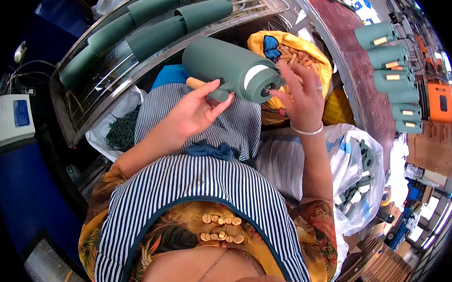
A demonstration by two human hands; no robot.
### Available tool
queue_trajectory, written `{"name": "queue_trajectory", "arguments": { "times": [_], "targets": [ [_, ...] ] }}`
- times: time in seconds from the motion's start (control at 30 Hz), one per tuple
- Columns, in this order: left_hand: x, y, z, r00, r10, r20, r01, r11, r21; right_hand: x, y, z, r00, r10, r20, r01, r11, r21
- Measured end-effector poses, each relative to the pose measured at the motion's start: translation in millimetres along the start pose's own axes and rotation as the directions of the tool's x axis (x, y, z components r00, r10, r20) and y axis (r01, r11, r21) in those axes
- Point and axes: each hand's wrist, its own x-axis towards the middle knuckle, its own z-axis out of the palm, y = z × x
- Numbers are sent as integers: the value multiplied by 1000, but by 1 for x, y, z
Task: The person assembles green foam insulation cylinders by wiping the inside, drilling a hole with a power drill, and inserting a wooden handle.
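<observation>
**Green flask held between two hands over the lap**

The dark green flask (228, 68) lies above the striped apron (206, 142), propped between both hands. The left hand (194, 112) sits below and left of it, palm up, its grip closed with thumb and fingertips pinching the flask's green side handle (219, 95), where a wooden peg (195, 83) sticks out. The right hand (300, 95) stands at the flask's lower right end, fingers spread and upright, fingertips touching the rim by the white band (255, 73); its grip is loose and open rather than clasped. The right forearm rises from the lower edge with a bracelet at the wrist; the left comes in from the lower left.

The flask's long axis runs from upper left to lower right, the round dark end (268, 88) facing the right hand.

Behind it a yellow bag (303, 52) holds wooden pegs. More green flasks (392, 78) stand in a row on the tabletop (356, 59) at right.
</observation>
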Motion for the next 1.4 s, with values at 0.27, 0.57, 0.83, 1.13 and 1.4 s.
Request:
{"name": "queue_trajectory", "arguments": {
  "times": [0.27,0.57,0.83,1.13,1.4],
  "targets": [
    [6,-12,16,999,15,52,-15,1000,-7,2,-17,-18,991,-114,71,129,950,-284],
    [14,-16,11,1000,7,3,-8,1000,19,4,0,-2,982,-153,115,172,968,-184],
    [20,-17,6,996,87,37,-89,995,43,-8,-60,1,933,352,79,-330,747,577],
    [26,-25,-2,923,304,235,-381,809,447,-38,-73,56,546,831,111,-774,449,447],
    [21,-14,21,668,400,628,-682,-10,731,-127,-67,-16,323,834,447,-626,-166,762]
  ]
}}
